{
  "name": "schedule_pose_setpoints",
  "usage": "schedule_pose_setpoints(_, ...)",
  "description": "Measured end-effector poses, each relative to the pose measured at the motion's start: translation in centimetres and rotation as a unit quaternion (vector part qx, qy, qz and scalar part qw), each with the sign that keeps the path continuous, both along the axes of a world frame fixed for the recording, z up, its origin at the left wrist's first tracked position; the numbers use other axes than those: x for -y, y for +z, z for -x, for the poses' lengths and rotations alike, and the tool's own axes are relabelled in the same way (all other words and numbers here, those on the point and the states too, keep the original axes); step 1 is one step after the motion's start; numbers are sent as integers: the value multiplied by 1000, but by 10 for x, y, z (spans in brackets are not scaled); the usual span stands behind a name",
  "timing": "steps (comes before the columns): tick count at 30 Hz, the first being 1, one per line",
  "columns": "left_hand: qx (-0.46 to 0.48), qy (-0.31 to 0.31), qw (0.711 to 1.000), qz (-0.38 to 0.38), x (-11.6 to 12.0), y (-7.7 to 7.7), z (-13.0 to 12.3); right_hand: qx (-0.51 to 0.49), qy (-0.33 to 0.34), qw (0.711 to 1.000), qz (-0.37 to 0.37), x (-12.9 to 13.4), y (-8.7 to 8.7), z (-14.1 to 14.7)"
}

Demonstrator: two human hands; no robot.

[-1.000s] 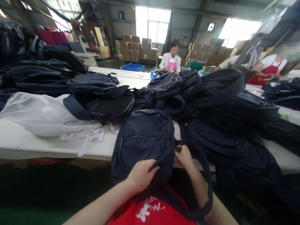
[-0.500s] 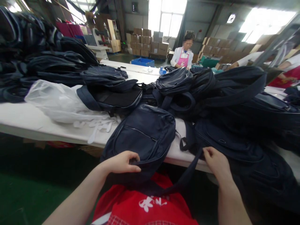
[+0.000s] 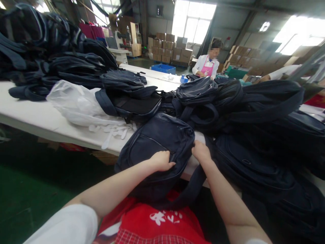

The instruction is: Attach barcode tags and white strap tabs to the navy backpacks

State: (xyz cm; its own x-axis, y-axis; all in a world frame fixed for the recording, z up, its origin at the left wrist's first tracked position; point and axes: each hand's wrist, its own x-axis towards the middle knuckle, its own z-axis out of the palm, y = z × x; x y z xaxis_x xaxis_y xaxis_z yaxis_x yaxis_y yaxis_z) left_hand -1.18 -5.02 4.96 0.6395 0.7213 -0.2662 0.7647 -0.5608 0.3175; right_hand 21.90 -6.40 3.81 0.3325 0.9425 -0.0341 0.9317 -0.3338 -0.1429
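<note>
A dark navy backpack [image 3: 149, 139] lies front side up at the near table edge, its lower end hanging toward my red apron. My left hand [image 3: 162, 161] is on its front panel, beside the end of the pocket zipper, fingers curled and thumb stretched out. What those fingertips hold, if anything, is hidden. At the backpack's right side edge, my right hand [image 3: 201, 152] pinches the fabric. A wide shoulder strap [image 3: 194, 186] loops down below my right wrist.
More navy backpacks [image 3: 256, 159] are heaped on the right, others [image 3: 76, 67] on the left. A clear plastic bag [image 3: 73, 103] and white strips [image 3: 114, 132] lie on the white table [image 3: 48, 118]. Across it a person [image 3: 207, 66] in a pink apron works. Behind stands a blue bin [image 3: 163, 68].
My left hand has moved up and right from the backpack's lower edge to its front panel. My right hand has let go of the strap and moved left to the backpack's side.
</note>
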Motion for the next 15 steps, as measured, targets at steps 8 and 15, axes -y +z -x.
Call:
schedule_pose_setpoints(8, 11, -23, 999, -36, 13, -16, -7, -17, 13, 999, 34, 2, -12, -11)
schedule_pose_setpoints(15, 3, -41, 999, -17, 4, -18, -9, -8, 9, 999, 33, 10, -13, -6)
